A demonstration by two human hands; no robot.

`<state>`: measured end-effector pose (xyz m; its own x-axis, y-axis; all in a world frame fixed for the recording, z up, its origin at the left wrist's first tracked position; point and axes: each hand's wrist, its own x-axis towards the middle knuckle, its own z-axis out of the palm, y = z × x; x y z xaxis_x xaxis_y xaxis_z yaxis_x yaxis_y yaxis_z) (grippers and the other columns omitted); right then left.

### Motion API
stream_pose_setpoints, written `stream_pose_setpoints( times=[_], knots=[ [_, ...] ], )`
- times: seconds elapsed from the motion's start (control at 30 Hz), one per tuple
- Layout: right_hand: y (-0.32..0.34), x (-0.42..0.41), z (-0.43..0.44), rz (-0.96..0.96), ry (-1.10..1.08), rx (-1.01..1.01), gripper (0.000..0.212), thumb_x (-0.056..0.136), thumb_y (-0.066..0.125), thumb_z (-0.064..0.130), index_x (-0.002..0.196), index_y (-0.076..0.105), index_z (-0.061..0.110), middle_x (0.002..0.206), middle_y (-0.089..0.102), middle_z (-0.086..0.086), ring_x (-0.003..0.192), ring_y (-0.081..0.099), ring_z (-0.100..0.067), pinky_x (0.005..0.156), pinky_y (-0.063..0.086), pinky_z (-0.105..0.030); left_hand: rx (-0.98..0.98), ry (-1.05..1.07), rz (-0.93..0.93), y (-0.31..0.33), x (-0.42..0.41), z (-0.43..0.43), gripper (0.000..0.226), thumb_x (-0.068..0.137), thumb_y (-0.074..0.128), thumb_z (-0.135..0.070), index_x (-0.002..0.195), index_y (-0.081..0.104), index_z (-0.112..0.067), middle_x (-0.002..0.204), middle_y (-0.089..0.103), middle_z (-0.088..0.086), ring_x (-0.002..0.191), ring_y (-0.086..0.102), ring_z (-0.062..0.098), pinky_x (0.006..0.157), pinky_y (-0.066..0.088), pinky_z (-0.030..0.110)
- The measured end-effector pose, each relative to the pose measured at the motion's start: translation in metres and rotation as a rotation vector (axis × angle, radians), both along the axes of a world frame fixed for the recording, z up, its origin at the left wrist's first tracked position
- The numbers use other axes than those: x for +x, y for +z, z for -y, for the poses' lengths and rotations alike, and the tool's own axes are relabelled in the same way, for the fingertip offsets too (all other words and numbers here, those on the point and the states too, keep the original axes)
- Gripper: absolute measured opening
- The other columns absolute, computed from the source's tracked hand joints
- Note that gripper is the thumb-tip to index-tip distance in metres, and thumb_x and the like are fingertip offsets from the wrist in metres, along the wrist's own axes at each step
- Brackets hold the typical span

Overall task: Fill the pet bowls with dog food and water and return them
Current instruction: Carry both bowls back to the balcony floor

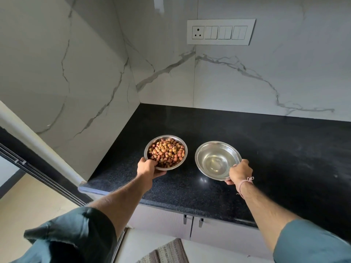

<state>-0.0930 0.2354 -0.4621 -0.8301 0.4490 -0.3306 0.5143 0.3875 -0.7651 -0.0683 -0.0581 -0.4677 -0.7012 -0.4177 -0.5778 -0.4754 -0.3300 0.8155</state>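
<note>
Two steel pet bowls are over the black granite counter (266,149). The left bowl (182,149) is heaped with brown and reddish dog food kibble (167,151). My left hand (149,168) grips its near rim, thumb inside. The right bowl (210,149) holds clear water (213,164). My right hand (240,171) grips its near right rim, thumb over the edge. Whether the bowls rest on the counter or are lifted slightly off it, I cannot tell.
White marble-pattern walls close the counter's back and left sides. A switch panel with a socket (221,32) is on the back wall. Cabinet doors with two handles (192,222) sit below the counter. A striped mat (167,252) lies on the floor.
</note>
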Motion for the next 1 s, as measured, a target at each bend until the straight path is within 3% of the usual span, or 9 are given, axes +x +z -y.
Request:
stream_pose_setpoints(
  times=[0.13,0.27,0.43,0.63,0.77,1.0],
  knots=[
    [-0.002,0.001,0.003,0.001,0.001,0.017,0.014,0.097,0.046,-0.006,0.107,0.043,0.004,0.097,0.052,-0.014,0.049,0.067,-0.034,0.05,0.061,-0.051,0.025,0.022,-0.006,0.008,0.002,-0.005,0.04,0.098,0.044,0.007,0.134,0.045,-0.011,0.127,0.054,0.014,0.099,0.068,0.037,0.055,0.064,0.04],
    [-0.004,0.005,0.01,-0.009,-0.025,-0.005,0.018,0.096,0.046,-0.009,0.111,0.046,0.002,0.074,0.049,-0.007,0.046,0.064,-0.032,0.049,0.061,-0.051,0.045,0.033,-0.015,0.015,0.011,-0.009,0.041,0.098,0.045,0.009,0.133,0.044,-0.013,0.125,0.052,0.012,0.108,0.066,0.04,0.057,0.064,0.043],
    [0.002,0.019,0.025,-0.032,-0.002,0.011,0.019,0.097,0.044,-0.008,0.112,0.047,0.002,0.073,0.046,-0.005,0.047,0.065,-0.032,0.038,0.056,-0.044,0.039,0.048,-0.015,0.018,0.036,0.001,0.042,0.101,0.048,0.004,0.137,0.043,-0.017,0.129,0.053,0.012,0.102,0.069,0.036,0.055,0.063,0.04],
    [0.021,0.041,0.058,-0.06,0.111,0.041,0.014,0.098,0.045,-0.004,0.11,0.047,0.002,0.099,0.053,-0.015,0.048,0.066,-0.031,0.033,0.054,-0.038,0.059,0.119,-0.063,0.026,0.086,0.03,0.041,0.1,0.048,0.003,0.136,0.042,-0.016,0.128,0.051,0.011,0.106,0.066,0.035,0.06,0.064,0.045],
    [0.034,0.064,0.093,-0.067,0.177,0.025,0.02,0.099,0.043,-0.003,0.118,0.049,0.0,0.1,0.054,-0.016,0.047,0.066,-0.03,0.031,0.051,-0.033,0.066,0.18,-0.116,0.036,0.13,0.055,0.039,0.099,0.047,0.007,0.129,0.043,-0.016,0.117,0.055,0.009,0.097,0.068,0.032,0.064,0.064,0.048],
    [0.061,0.126,0.175,-0.103,0.335,0.024,0.026,0.097,0.044,-0.003,0.123,0.05,-0.003,0.114,0.059,-0.02,0.049,0.067,-0.032,0.031,0.051,-0.033,0.035,0.281,-0.205,0.057,0.234,0.118,0.044,0.096,0.039,0.012,0.132,0.049,-0.011,0.124,0.062,0.019,0.091,0.074,0.036,0.062,0.063,0.046]
  ],
)
